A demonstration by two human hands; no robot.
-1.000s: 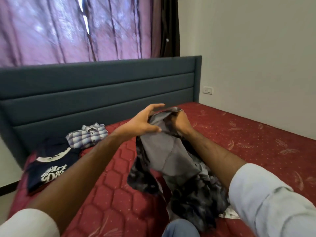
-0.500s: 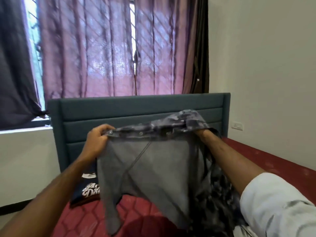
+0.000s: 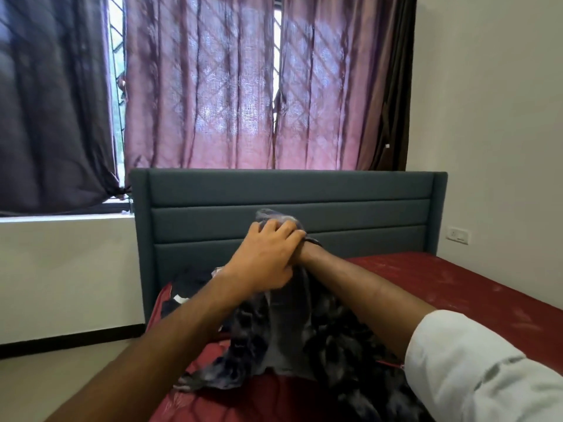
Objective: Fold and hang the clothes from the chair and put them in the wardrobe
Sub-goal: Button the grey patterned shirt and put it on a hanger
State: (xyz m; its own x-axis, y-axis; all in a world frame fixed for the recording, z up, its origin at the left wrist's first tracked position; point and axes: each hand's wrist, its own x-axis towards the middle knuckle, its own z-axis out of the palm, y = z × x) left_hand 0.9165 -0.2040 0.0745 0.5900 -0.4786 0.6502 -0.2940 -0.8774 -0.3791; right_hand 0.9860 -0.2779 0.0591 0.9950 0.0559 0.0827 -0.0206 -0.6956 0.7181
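While the left hand [image 3: 263, 260] lies over the right wrist, its fingers [image 3: 281, 231] grasp the dark patterned garment [image 3: 283, 330] at its top edge; right hand hidden, grip undeterminable; garment hangs onto the red bed [image 3: 457, 287].

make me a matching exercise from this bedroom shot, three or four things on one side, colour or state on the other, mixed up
Things:
1. headboard
2. mattress
3. middle curtain
4. grey patterned garment

Colour or state:
A. pinkish purple, light coming through
B. held up above the bed by the left hand, and draped over the right wrist
C. grey-blue, padded in horizontal bands
D. dark red

Pairs: 1-C, 2-D, 3-A, 4-B
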